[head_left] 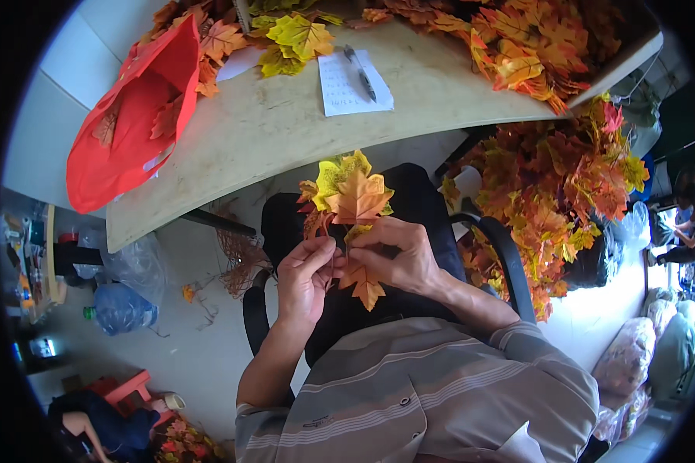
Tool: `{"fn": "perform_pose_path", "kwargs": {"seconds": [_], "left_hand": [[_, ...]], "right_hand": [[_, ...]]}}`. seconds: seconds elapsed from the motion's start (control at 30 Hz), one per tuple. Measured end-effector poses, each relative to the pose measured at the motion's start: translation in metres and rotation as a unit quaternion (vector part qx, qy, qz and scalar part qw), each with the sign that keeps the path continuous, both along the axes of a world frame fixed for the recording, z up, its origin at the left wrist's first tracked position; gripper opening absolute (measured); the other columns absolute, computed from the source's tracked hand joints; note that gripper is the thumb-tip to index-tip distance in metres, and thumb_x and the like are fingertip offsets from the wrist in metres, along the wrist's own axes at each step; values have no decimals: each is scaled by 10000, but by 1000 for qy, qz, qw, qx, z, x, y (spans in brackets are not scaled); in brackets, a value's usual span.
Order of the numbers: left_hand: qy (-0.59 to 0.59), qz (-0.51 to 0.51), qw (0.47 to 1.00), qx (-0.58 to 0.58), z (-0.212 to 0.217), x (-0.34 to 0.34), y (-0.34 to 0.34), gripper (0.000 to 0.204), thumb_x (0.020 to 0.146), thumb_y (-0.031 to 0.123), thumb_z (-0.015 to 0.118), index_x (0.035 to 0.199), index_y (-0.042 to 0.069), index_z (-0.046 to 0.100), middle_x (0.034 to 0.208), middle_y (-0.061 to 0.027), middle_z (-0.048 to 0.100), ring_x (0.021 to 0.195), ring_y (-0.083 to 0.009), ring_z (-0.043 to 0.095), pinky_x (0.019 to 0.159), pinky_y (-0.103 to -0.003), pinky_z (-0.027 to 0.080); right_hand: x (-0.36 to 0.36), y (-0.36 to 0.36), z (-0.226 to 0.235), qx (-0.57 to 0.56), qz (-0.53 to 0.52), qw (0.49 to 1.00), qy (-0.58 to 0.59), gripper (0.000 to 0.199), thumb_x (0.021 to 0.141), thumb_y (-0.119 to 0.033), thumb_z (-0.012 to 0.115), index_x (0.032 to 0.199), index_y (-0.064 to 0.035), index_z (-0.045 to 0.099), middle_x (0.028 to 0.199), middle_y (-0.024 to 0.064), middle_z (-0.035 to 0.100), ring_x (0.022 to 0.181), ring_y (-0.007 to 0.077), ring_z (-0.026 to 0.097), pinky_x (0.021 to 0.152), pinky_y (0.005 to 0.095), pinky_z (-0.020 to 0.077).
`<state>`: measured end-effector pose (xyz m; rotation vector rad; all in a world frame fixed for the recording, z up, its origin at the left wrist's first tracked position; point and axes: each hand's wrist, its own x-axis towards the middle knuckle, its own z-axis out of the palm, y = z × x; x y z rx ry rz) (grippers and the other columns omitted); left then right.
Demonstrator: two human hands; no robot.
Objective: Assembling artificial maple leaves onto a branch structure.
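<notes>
A small bunch of artificial maple leaves (pixel 358 197) in orange, yellow and red is held up over my lap. My left hand (pixel 307 276) pinches its stem with thumb and fingertips closed. Close beside it, my right hand (pixel 400 253) is closed too, its fingertips at the stem just under the leaves. One orange leaf (pixel 363 286) hangs down below my right fingers. The stem itself is thin and mostly covered by my fingers.
The table (pixel 262 131) ahead bears leaf piles (pixel 529 46), a paper (pixel 353 96) with a pen (pixel 361 73), and a red bag (pixel 135 116) on its left edge. Leaf garlands (pixel 548 193) hang at right. A water jug (pixel 123 309) lies left; other people sit lower left and far right.
</notes>
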<state>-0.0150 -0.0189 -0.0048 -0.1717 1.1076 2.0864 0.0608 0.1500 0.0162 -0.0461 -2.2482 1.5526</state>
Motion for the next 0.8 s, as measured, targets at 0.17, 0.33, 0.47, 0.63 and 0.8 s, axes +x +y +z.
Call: {"fn": "perform_pose_path", "kwargs": {"seconds": [0.17,0.33,0.47,0.63,0.8], "left_hand": [[48,11,999,-7,7,6,3,125,877,55,637,993,5,638,856,-91,673,771,-161,661,689,-268,528],[99,54,993,-34,8,6,4,127,860,18,654,981,-21,641,898,-104,684,808,-147,660,750,-247,516],[128,86,987,-41,6,7,6,134,840,-20,666,972,-32,644,904,-100,686,820,-133,656,771,-232,509],[181,95,977,-54,6,7,5,148,812,-50,689,955,-35,655,906,-92,686,803,-106,649,771,-208,506],[204,95,973,-59,9,10,7,141,815,-49,688,952,-38,659,907,-88,686,794,-97,644,758,-197,506]], "right_hand": [[4,0,-5,-104,15,993,-51,108,759,-37,732,846,9,688,760,73,646,621,105,611,556,238,480],[2,-2,-11,-213,51,968,-119,55,813,-13,699,837,28,672,818,65,671,734,98,654,632,218,508],[1,-4,-11,-225,70,965,-118,41,834,1,677,852,36,664,828,60,672,775,113,667,656,224,527],[1,-6,-20,-374,82,914,-136,27,873,47,609,882,57,633,848,86,661,815,144,668,771,293,578],[2,-5,-22,-346,99,925,-122,41,877,59,594,907,72,619,867,108,656,822,165,666,781,325,591]]}}
